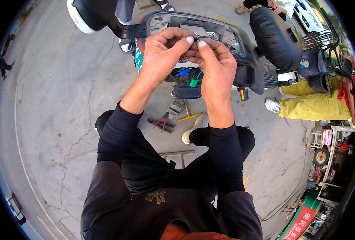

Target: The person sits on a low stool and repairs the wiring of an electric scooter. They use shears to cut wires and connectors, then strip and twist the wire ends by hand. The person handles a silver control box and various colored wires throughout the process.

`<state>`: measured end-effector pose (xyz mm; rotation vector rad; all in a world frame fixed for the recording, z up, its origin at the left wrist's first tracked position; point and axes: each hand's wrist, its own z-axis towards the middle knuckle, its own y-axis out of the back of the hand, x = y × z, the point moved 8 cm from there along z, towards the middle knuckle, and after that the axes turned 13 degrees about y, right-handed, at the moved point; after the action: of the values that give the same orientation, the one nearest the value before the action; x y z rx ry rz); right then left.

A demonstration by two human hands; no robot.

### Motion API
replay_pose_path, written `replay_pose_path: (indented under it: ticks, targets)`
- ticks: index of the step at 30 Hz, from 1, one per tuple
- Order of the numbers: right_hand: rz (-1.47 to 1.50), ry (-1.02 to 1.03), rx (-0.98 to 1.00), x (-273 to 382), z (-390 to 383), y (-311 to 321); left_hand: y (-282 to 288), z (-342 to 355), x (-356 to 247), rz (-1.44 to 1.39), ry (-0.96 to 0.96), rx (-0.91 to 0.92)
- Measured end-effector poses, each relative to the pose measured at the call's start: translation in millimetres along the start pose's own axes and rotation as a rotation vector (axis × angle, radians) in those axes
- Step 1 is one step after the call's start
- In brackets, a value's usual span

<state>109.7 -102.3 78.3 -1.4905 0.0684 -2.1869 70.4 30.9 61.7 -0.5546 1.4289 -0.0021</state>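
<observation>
My left hand (pixel 163 56) and my right hand (pixel 216 62) meet in front of the electric scooter (pixel 241 46), thumbs and fingers pinched together. Both grip a thin wire (pixel 197 36), whose light-coloured end sticks up between the thumbtips; the fingers hide most of it. Below them hang a blue connector (pixel 184 72) and a green connector (pixel 194 83) on thin wires, apart from my fingertips. The scooter's seat compartment (pixel 161 21) lies uncovered behind my hands, with more wiring inside.
On the ground lie red-handled pliers (pixel 160 124) and a yellow T-shaped tool (pixel 188 114). A black padded seat (pixel 274 38) rises at the scooter's right. Someone in yellow trousers (pixel 315 102) is at the right, and other people are behind. A cluttered rack (pixel 325 164) stands farther right.
</observation>
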Motion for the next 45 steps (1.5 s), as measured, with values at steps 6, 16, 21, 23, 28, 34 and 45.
replay_pose_path:
  ticks: [6, 16, 21, 23, 28, 34, 45]
  targets:
    - [-0.063, -0.006, 0.018, 0, -1, 0, -2, -1, 0, -0.001, 0.014, 0.056]
    - [-0.136, -0.017, 0.054, 3, -6, -2, -9, -2, -2, 0.050, -0.001, 0.163]
    - [-0.293, 0.053, 0.047, 21, -8, -4, -13, -3, 0, 0.099, -0.059, 0.190]
    - [-0.436, 0.171, 0.058, 39, -9, 0, -17, -4, -1, 0.123, -0.061, 0.221]
    - [-0.810, 0.509, 0.328, 57, -4, -8, -19, -5, 0, 0.177, -0.020, 0.233]
    - [-1.227, 1.009, 0.749, 82, -5, -33, -18, -4, 3, 0.222, 0.007, 0.266]
    - [-1.789, 1.413, 1.296, 89, -17, -50, -33, -2, -1, 0.272, -0.091, 0.326]
